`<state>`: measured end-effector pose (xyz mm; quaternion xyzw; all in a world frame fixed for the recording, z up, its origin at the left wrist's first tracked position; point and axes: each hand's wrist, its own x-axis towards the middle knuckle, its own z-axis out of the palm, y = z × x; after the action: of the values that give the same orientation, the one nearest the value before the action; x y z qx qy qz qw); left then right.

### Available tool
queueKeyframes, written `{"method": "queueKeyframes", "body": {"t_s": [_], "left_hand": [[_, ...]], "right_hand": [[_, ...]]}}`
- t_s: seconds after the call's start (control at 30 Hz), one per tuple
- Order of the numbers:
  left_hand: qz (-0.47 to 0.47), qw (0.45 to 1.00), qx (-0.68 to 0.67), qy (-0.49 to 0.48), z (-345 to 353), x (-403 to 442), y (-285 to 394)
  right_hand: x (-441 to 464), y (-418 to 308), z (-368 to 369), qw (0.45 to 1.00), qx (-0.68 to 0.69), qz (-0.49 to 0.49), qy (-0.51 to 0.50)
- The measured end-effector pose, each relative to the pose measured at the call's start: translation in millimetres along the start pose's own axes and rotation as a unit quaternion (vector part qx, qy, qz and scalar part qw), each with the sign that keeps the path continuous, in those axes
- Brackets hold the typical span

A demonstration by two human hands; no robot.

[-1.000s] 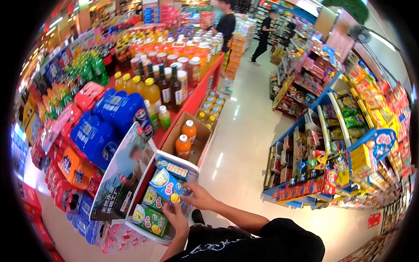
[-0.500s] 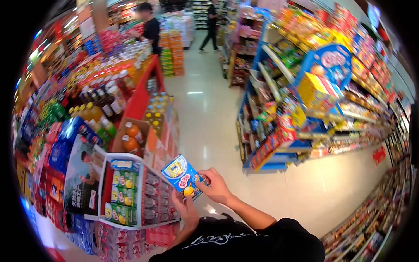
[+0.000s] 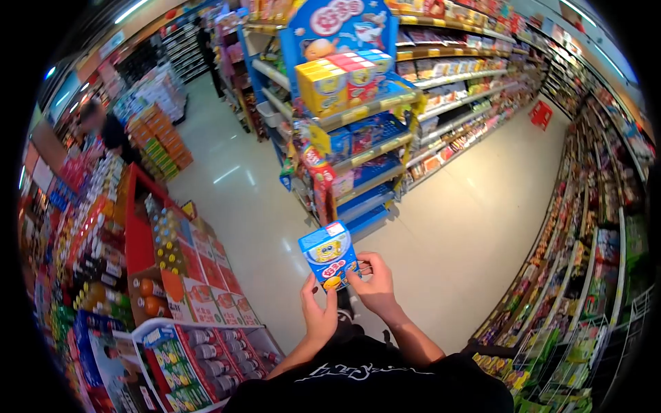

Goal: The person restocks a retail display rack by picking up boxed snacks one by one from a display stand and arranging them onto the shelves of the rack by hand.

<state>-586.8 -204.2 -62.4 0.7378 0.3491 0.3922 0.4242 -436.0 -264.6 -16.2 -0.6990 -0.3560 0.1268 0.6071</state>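
A small blue snack box (image 3: 328,249) with a yellow cartoon face and red-and-white lettering is held upright in front of my chest, its front and top turned up to me. My left hand (image 3: 319,313) grips its lower left corner, with the thumb along the bottom edge. At the lower right side, my right hand (image 3: 376,282) pinches it between thumb and bent fingers. The fingertips behind the box are hidden.
A blue display rack (image 3: 358,172) ahead bears yellow, red and blue boxes (image 3: 337,82). Long snack shelves (image 3: 578,261) curve along the right. Drinks stand (image 3: 206,358) at lower left, beside stacked cartons (image 3: 206,268). A person (image 3: 110,131) is at far left; a red basket (image 3: 541,115) sits on the floor.
My view has swung to the right, so the blue rack is now straight ahead and the drinks are farther left. Both hands still hold the box, now more upright.
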Motion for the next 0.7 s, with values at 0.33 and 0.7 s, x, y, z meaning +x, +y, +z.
{"method": "queueKeyframes", "body": {"t_s": [0.33, 0.7], "left_hand": [[0.150, 0.983, -0.064, -0.081, 119.9, 97.7, 50.0], [0.247, 0.960, -0.103, -0.086, 233.0, 260.3, 117.4]], "right_hand": [[76.0, 38.6, -88.6, 0.985, 0.002, 0.005, 0.174], [260.4, 30.8, -172.4, 0.973, -0.009, -0.152, 0.173]]}}
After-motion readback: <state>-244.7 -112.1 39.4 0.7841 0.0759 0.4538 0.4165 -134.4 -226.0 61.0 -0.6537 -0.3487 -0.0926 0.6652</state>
